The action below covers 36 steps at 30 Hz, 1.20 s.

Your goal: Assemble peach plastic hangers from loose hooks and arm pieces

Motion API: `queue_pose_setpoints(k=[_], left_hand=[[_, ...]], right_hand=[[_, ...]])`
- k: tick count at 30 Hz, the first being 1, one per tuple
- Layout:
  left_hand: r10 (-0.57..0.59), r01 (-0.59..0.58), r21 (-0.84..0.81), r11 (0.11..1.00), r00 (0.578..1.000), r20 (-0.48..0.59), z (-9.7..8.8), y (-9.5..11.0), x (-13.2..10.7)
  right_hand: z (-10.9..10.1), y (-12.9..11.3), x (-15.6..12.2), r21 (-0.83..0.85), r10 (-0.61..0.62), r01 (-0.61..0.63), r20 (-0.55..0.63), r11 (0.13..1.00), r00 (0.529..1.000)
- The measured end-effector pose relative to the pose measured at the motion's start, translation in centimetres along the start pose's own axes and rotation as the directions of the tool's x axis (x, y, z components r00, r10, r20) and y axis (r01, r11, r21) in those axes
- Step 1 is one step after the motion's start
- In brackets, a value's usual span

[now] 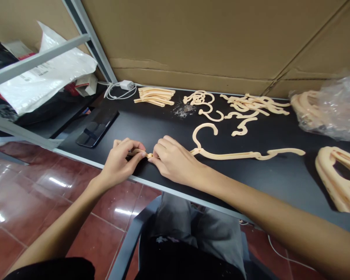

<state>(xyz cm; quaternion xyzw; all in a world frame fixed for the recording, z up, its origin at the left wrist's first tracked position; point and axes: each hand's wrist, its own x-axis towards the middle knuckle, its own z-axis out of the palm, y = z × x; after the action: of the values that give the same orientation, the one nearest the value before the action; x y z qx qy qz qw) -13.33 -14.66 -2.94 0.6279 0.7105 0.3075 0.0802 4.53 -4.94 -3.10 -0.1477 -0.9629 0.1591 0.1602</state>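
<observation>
A cream plastic folding hanger [230, 156] lies across the front of the black table, its hook curving up toward the back and its right arm stretched out. My left hand [121, 157] pinches the hanger's left end piece between thumb and fingers. Just to the right, my right hand [175, 157] is closed on the hanger's left arm, with the thumb and fingertips close to the joint. A small part of that joint shows between my two hands; the rest of the left arm is mostly covered by my right hand.
Behind lie a stack of straight arms [154, 96], loose hooks [202, 99] and a pile of curved pieces [255, 104]. At right are stacked hangers [335, 179] and a plastic bag [338, 109]. A phone [97, 127], charger [126, 84] and metal shelf post [96, 42] stand left.
</observation>
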Motion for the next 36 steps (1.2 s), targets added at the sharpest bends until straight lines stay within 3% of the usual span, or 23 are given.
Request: queue_pose_setpoints(k=[8,11,14,16,19,22,26,31,36], left_hand=[[-0.056,0.055,-0.045,0.997,0.998,-0.007,-0.1,0.1,0.0],[-0.135,0.153,-0.156,0.976,0.984,0.118,-0.4,0.2,0.7],[-0.193,0.259,-0.300,0.918,0.953,0.232,-1.6,-0.7,1.9],[-0.269,0.326,-0.386,0.863,0.943,0.194,-2.8,-1.7,2.4],[-0.316,0.376,-0.337,0.863,0.923,0.222,-4.5,-2.9,2.0],[-0.278,0.317,-0.290,0.903,0.946,0.168,-4.9,-2.9,0.6],[-0.232,0.251,-0.281,0.926,0.968,0.099,-3.2,-1.9,-0.8],[0.021,-0.001,-0.200,0.980,0.995,0.097,-1.7,-1.5,-0.5],[0.246,-0.231,-0.109,0.967,0.957,0.152,-2.3,-1.6,-0.3]], right_hand=[[0.6,0.6,-0.1,0.047,-0.043,0.050,-0.149,0.998,0.988],[0.7,0.6,-0.2,-0.016,-0.092,0.090,-0.115,0.996,0.989],[0.9,0.5,-0.5,-0.103,-0.154,0.144,-0.102,0.984,0.983],[1.1,0.5,-0.6,-0.135,-0.177,0.160,-0.118,0.978,0.977],[1.3,0.5,-0.6,-0.134,-0.178,0.159,-0.147,0.978,0.973],[1.5,0.5,-0.4,-0.119,-0.168,0.148,-0.182,0.982,0.969],[1.4,0.5,-0.4,-0.110,-0.146,0.124,-0.228,0.986,0.963],[1.2,0.4,-0.4,-0.121,-0.121,0.096,-0.219,0.988,0.968],[1.3,0.5,-0.4,-0.128,-0.117,0.089,-0.230,0.988,0.966]])
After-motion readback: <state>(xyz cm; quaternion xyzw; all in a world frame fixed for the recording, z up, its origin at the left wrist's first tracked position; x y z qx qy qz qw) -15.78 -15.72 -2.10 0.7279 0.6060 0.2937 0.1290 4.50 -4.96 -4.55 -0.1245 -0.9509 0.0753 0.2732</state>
